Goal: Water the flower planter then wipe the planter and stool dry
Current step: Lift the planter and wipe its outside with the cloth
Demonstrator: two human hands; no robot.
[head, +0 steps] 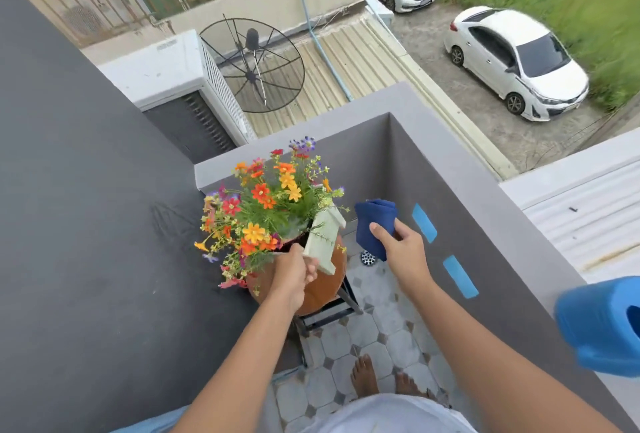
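Note:
A flower planter [325,238] shaped like a pale green little house, full of orange, red and purple flowers [263,200], is lifted and tilted over the round wooden stool [323,288]. My left hand [294,275] grips the planter at its lower edge. My right hand [401,249] holds a bunched dark blue cloth [374,224] to the right of the planter, a short gap away from it. The stool has dark metal legs [348,297] and stands on the tiled balcony floor.
A blue watering can [602,325] rests on the grey parapet ledge [540,259] at the right. A dark wall [86,224] closes the left side. My bare feet [363,377] stand on the tiles, near a floor drain [367,257]. Blue tape strips [460,276] mark the parapet's inner face.

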